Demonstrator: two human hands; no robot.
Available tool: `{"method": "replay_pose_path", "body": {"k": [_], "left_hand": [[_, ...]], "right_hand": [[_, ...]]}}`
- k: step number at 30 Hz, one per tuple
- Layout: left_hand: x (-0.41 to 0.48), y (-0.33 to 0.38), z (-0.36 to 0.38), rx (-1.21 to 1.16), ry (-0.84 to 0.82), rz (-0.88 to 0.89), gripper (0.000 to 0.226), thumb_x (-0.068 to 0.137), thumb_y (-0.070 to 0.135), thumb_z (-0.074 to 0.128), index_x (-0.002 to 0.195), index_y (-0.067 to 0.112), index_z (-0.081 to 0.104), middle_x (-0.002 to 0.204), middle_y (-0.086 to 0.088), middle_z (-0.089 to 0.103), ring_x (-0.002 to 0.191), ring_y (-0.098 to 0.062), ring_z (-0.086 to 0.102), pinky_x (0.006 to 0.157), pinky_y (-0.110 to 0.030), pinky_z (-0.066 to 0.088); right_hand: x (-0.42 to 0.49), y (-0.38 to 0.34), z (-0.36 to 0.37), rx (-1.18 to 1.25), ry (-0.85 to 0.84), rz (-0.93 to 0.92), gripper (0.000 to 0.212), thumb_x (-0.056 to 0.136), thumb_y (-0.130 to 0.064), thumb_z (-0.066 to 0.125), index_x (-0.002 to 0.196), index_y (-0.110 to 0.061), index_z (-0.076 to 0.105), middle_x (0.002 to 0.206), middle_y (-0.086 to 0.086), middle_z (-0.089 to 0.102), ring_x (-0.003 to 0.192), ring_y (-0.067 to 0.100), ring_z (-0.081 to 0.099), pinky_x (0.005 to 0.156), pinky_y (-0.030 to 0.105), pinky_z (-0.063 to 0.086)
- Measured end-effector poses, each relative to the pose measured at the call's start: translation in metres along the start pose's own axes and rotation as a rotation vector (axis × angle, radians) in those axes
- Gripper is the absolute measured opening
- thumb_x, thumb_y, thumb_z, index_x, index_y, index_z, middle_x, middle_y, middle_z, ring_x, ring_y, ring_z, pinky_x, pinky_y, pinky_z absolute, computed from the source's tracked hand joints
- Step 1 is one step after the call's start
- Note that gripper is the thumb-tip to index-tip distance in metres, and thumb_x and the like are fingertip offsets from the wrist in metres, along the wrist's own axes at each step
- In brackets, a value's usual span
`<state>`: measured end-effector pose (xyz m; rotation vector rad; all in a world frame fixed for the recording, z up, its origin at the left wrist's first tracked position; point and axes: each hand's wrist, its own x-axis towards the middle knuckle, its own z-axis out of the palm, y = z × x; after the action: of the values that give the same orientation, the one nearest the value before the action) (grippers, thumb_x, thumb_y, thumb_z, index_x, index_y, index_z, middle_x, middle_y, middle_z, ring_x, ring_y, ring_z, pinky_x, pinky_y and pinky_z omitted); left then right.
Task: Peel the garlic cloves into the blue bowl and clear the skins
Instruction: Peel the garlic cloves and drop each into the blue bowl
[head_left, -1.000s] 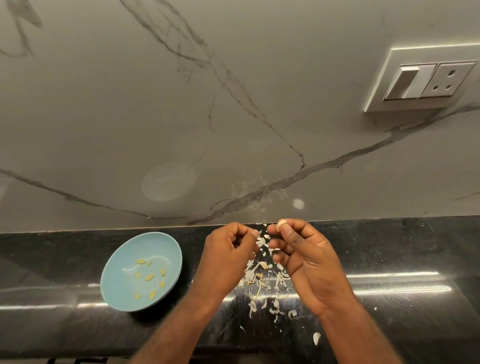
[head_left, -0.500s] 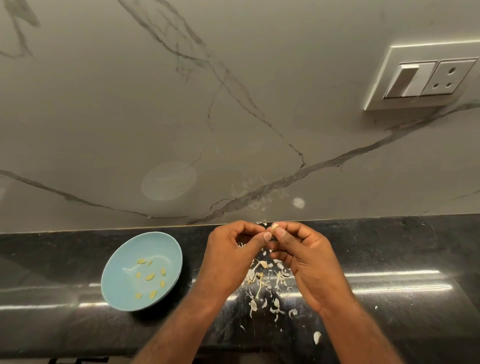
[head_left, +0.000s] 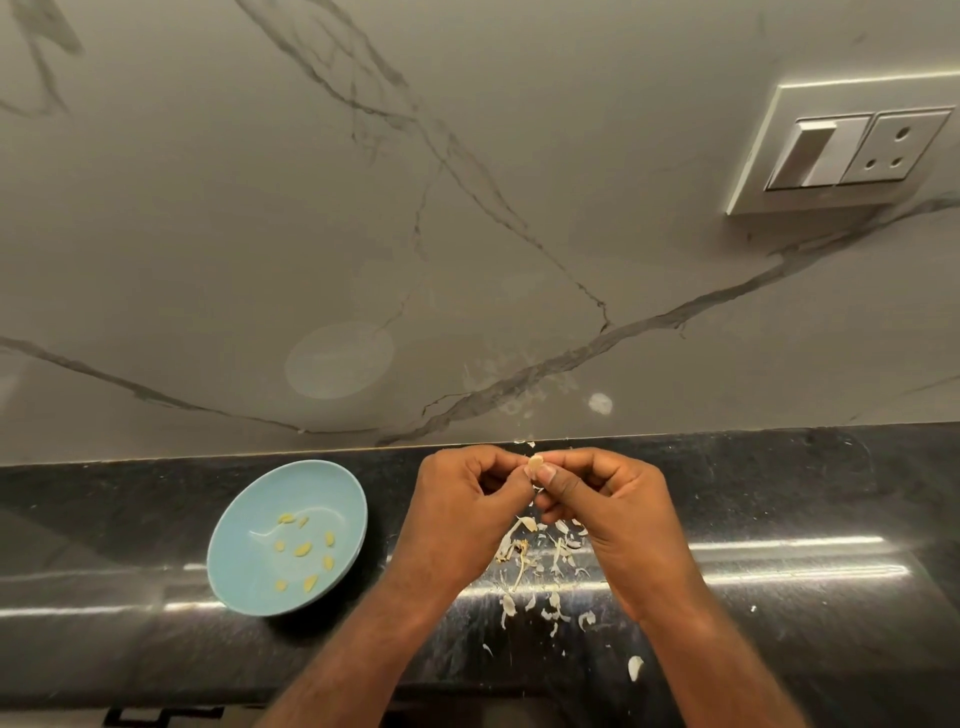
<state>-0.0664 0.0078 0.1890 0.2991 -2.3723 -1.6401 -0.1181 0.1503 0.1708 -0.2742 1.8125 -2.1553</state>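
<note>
The blue bowl (head_left: 244, 551) sits on the dark tabletop (head_left: 779, 519), at about 9 o'clock from the hands and well apart from them. Inside it lie roughly ten small yellowish peeled cloves (head_left: 303, 549), scattered loosely over the middle and the 5 o'clock side of its floor.

Both forearms come in from the 6 o'clock edge and the hands meet near the back of the tabletop. The left hand (head_left: 457, 519) and the right hand (head_left: 613, 514) have their fingers curled in, and their thumb tips press together on one garlic clove (head_left: 535, 460), which they pinch between them above the surface.

At 6 o'clock beneath the hands, pale skins (head_left: 540, 564) lie strewn on the tabletop, with one loose flake (head_left: 635, 667) further out toward 5 o'clock. A switch plate (head_left: 852, 150) is on the marble wall (head_left: 467, 208) at 1 o'clock.
</note>
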Motion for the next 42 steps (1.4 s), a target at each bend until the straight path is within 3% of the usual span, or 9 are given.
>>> {"method": "replay_pose_path", "body": {"k": [10,16,19,24,27,33,42], "left_hand": [[-0.0022,0.0006,0.0004,0.021,0.046,-0.005,0.016,0.088,0.017,0.072,0.075,0.028,0.072,0.067,0.013,0.071,0.060,-0.002,0.066,0.061,-0.016,0.054],[0.0001,-0.0015,0.0016,-0.033,0.072,-0.044,0.015,0.091,0.018,0.067,0.078,0.024,0.072,0.070,0.006,0.070,0.063,-0.008,0.065,0.060,-0.024,0.057],[0.0009,-0.0023,0.0019,-0.071,0.080,-0.098,0.018,0.096,0.019,0.060,0.082,0.021,0.070,0.071,0.005,0.070,0.062,-0.006,0.065,0.057,-0.020,0.053],[-0.0007,-0.0013,0.0017,-0.110,0.001,-0.106,0.018,0.097,0.029,0.058,0.090,0.022,0.073,0.078,0.004,0.072,0.067,-0.008,0.066,0.059,-0.023,0.055],[-0.0008,-0.0004,0.0009,-0.197,-0.043,-0.138,0.010,0.091,0.023,0.066,0.094,0.019,0.075,0.083,0.002,0.074,0.072,-0.008,0.068,0.063,-0.024,0.055],[0.0001,0.0025,-0.0018,-0.282,-0.010,-0.147,0.011,0.085,0.019,0.072,0.088,0.010,0.075,0.073,0.000,0.073,0.058,-0.002,0.061,0.058,-0.018,0.050],[0.0005,0.0008,0.0020,-0.253,0.044,-0.154,0.008,0.089,0.018,0.069,0.089,0.016,0.077,0.077,0.000,0.075,0.067,-0.008,0.068,0.061,-0.020,0.054]], "right_hand": [[-0.0025,0.0014,0.0032,0.048,-0.025,0.015,0.017,0.078,-0.017,0.073,0.090,-0.008,0.078,0.080,0.016,0.074,0.069,0.022,0.068,0.064,0.027,0.057],[-0.0014,-0.0001,0.0038,0.195,-0.030,0.087,0.017,0.082,-0.009,0.070,0.096,0.001,0.073,0.085,0.016,0.073,0.071,0.023,0.067,0.061,0.027,0.056],[-0.0015,-0.0012,0.0043,0.225,-0.028,0.118,0.012,0.088,-0.003,0.065,0.098,0.003,0.069,0.089,0.020,0.074,0.072,0.024,0.069,0.060,0.027,0.056],[-0.0006,0.0002,0.0038,0.183,0.010,0.084,0.019,0.089,-0.004,0.067,0.107,-0.005,0.069,0.084,0.018,0.073,0.070,0.022,0.067,0.063,0.027,0.057],[-0.0007,-0.0003,0.0027,0.140,-0.018,0.062,0.020,0.090,-0.005,0.066,0.109,-0.008,0.072,0.084,0.016,0.073,0.071,0.020,0.066,0.065,0.026,0.057],[0.0009,-0.0030,0.0003,0.133,-0.052,0.069,0.024,0.078,-0.014,0.073,0.100,-0.007,0.074,0.083,0.018,0.073,0.070,0.024,0.068,0.062,0.028,0.058],[-0.0018,-0.0027,0.0006,-0.071,-0.019,-0.044,0.017,0.085,-0.014,0.073,0.102,-0.014,0.074,0.086,0.007,0.077,0.076,0.019,0.073,0.069,0.027,0.058]]}}
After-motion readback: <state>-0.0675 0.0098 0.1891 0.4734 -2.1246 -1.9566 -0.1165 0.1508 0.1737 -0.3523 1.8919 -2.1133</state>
